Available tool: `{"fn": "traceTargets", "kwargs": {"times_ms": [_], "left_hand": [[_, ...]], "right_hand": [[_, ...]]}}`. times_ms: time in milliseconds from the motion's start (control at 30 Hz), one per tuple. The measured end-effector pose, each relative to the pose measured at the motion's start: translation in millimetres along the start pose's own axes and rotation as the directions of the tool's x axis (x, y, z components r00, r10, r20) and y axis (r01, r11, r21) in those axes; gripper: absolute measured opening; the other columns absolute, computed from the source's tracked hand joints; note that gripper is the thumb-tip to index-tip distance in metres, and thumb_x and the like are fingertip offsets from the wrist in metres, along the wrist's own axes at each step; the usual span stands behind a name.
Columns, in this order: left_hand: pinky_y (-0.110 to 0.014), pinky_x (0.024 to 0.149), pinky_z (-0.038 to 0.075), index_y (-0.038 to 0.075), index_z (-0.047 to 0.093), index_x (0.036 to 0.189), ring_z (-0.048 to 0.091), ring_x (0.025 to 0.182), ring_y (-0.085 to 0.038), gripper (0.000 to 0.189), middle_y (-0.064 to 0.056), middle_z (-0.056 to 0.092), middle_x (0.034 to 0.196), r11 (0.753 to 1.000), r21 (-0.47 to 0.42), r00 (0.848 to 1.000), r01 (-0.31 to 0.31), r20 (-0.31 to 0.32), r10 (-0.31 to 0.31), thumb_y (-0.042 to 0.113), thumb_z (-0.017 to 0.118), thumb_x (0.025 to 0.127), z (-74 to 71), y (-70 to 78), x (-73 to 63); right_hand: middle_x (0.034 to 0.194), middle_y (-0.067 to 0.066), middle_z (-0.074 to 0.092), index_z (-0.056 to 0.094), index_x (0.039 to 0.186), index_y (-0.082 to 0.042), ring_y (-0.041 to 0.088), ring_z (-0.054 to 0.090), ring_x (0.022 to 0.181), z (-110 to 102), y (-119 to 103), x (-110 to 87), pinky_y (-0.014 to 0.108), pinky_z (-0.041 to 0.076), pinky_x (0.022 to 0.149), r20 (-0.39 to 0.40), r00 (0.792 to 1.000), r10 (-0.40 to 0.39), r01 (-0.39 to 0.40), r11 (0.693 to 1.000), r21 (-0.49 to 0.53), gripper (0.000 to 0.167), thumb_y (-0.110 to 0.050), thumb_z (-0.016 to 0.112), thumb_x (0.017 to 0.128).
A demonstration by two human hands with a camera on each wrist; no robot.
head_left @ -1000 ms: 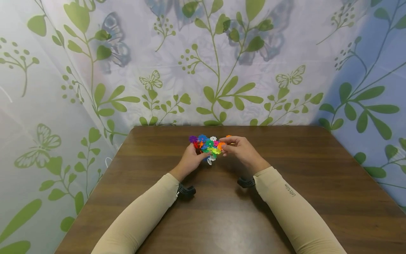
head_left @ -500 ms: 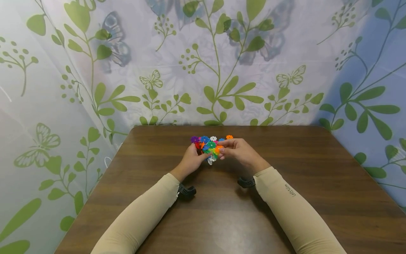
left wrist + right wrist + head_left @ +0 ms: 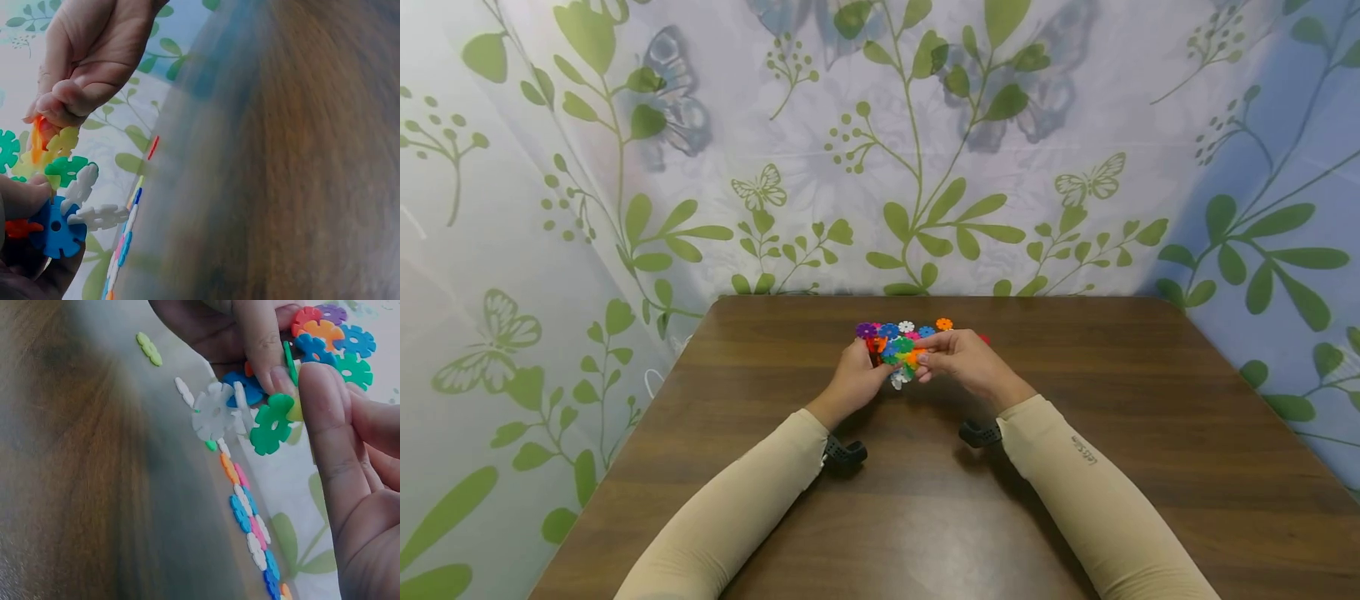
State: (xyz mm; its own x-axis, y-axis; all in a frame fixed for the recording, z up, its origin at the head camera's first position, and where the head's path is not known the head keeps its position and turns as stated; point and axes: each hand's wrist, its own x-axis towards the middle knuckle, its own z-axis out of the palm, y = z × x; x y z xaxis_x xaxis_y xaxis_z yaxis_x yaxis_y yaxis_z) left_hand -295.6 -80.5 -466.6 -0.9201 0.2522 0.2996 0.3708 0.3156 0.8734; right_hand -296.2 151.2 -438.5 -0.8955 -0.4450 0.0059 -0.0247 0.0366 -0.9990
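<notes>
While a left hand (image 3: 857, 373) and a right hand (image 3: 964, 362) work on a cluster of notched discs (image 3: 901, 344), a hard push could spring its joints

As seen from the head, the colourful plastic cluster is held up between the hands, above the far part of a brown table (image 3: 895, 508). The left hand grips it with thumb and fingers. The right hand pinches an orange disc (image 3: 37, 142) against a yellow disc (image 3: 64, 142); I cannot tell whether their slots have meshed.

If the slots are out of line, pressing would probably bend the thin plastic or skid the orange disc out of the fingertips. Because white discs (image 3: 100, 216) jut freely from the cluster's side, a knock from a finger could twist them loose. The left hand's hold matters too: squeezing tightly might pop a neighbouring joint, while a slack hold would let the whole cluster turn under the push.

Beyond the hands, a row of discs (image 3: 239, 512) lies flat on the table. Since the right hand hangs near them, a dropped piece or a low wrist could scatter that row.
</notes>
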Motion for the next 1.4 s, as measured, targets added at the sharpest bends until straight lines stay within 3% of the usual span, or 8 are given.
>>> {"fn": "traceTargets", "kwargs": {"times_ms": [267,433,633,700,800,1067,1233,1400], "left_hand": [[-0.039,0.101,0.053,-0.006,0.054,0.133,0.066,0.11,-0.026,0.049,-0.016,0.067,0.122,0.999,-0.028,1.0,0.023,0.005,-0.023,0.007,0.081,0.094,2.5,-0.5,2.0],[-0.033,0.094,0.056,-0.004,0.053,0.134,0.066,0.106,-0.024,0.051,-0.014,0.067,0.122,0.966,-0.25,0.998,0.06,0.016,-0.058,0.009,0.082,0.094,3.0,-11.9,6.2],[-0.029,0.081,0.057,-0.001,0.053,0.13,0.065,0.097,-0.018,0.039,-0.011,0.062,0.117,0.73,-0.657,0.972,0.19,0.023,-0.232,0.0,0.074,0.097,-1.5,-14.4,12.7],[-0.031,0.079,0.057,0.0,0.053,0.128,0.066,0.095,-0.019,0.033,-0.012,0.062,0.115,0.637,-0.743,0.962,0.203,0.029,-0.272,-0.001,0.07,0.1,-4.1,-14.1,14.3],[-0.032,0.079,0.058,0.001,0.053,0.125,0.067,0.096,-0.021,0.027,-0.013,0.063,0.114,0.573,-0.795,0.954,0.2,0.026,-0.298,0.002,0.068,0.102,-7.1,-14.1,15.7],[-0.033,0.076,0.057,0.003,0.058,0.118,0.067,0.092,-0.02,0.019,-0.009,0.066,0.108,0.568,-0.796,0.96,0.209,0.056,-0.274,0.006,0.069,0.103,-7.5,-13.1,16.2],[-0.032,0.074,0.057,0.003,0.063,0.109,0.065,0.087,-0.018,0.01,-0.007,0.066,0.098,0.594,-0.776,0.964,0.211,0.063,-0.259,0.007,0.07,0.103,-6.0,-12.1,14.7],[-0.03,0.07,0.055,0.006,0.06,0.104,0.061,0.084,-0.018,0.009,-0.005,0.063,0.093,0.601,-0.77,0.965,0.214,0.07,-0.253,0.006,0.069,0.103,-4.9,-10.3,12.5]], "right_hand": [[0.102,0.028,0.07,0.064,0.136,0.008,0.027,0.071,0.079,-3,1,-0.7,0.048,0.061,0.083,-0.011,0.999,-0.031,0.03,0.999,-0.027,0.035,-0.003,0.068,0.103],[0.097,0.022,0.063,0.067,0.137,-0.003,0.03,0.059,0.075,-11,1,0.6,0.042,0.058,0.07,-0.121,0.988,-0.093,0.075,0.987,-0.142,0.039,-0.022,0.072,0.104],[0.12,0.018,0.065,0.071,0.13,-0.005,0.042,0.059,0.105,-41,8,-0.4,0.053,0.053,0.087,-0.312,0.94,-0.137,0.002,0.917,-0.399,0.036,-0.031,0.07,0.105],[0.129,0.018,0.062,0.069,0.132,-0.003,0.04,0.058,0.114,-54,16,-0.1,0.055,0.051,0.095,-0.328,0.934,-0.142,-0.046,0.862,-0.505,0.037,-0.029,0.069,0.106],[0.141,0.022,0.057,0.065,0.139,0.0,0.042,0.054,0.128,-69,28,0.4,0.059,0.036,0.111,-0.291,0.945,-0.151,-0.08,0.753,-0.653,0.039,-0.022,0.068,0.106],[0.169,0.023,0.025,0.042,0.16,-0.002,0.059,0.023,0.143,-73,39,-0.3,0.076,0.015,0.109,-0.055,0.996,-0.072,-0.006,0.554,-0.833,0.057,-0.018,0.062,0.109],[0.162,0.023,0.039,0.051,0.153,0.001,0.054,0.028,0.143,-73,41,-0.3,0.073,0.02,0.111,-0.084,0.993,-0.08,-0.03,0.521,-0.853,0.047,-0.01,0.061,0.108],[0.134,0.025,0.062,0.07,0.13,0.005,0.044,0.059,0.12,-77,41,-2.0,0.059,0.046,0.104,-0.167,0.97,-0.175,-0.042,0.558,-0.829,0.031,0.007,0.067,0.099]]}}
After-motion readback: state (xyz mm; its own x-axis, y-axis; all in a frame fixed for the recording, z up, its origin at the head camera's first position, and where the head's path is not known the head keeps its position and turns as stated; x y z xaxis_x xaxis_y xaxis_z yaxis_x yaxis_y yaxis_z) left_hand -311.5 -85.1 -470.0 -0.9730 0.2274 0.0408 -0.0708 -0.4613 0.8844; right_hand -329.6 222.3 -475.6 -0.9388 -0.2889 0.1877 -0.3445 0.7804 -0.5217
